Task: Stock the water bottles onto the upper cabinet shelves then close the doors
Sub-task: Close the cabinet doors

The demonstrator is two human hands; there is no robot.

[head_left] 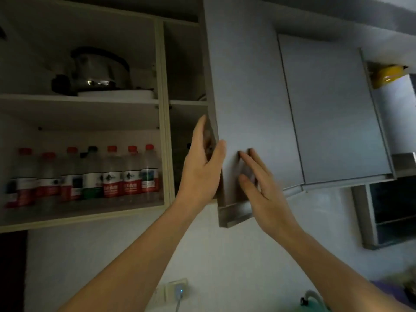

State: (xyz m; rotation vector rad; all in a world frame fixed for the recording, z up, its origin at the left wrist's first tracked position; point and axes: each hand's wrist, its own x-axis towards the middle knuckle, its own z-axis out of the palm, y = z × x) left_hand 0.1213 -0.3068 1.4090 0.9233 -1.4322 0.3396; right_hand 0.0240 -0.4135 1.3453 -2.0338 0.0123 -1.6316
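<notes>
Several water bottles with red caps and red-and-white labels stand in a row on the lower shelf of the open upper cabinet at the left. A grey cabinet door stands ajar in the middle, edge toward me. My left hand holds its edge near the bottom, fingers straight behind the edge and thumb on the front face. My right hand lies flat against the door's front with straight, spread fingers.
A steel pot sits on a white tray on the upper shelf. Shut grey doors hang to the right, then a yellow object and a window. A wall socket and a tap are below.
</notes>
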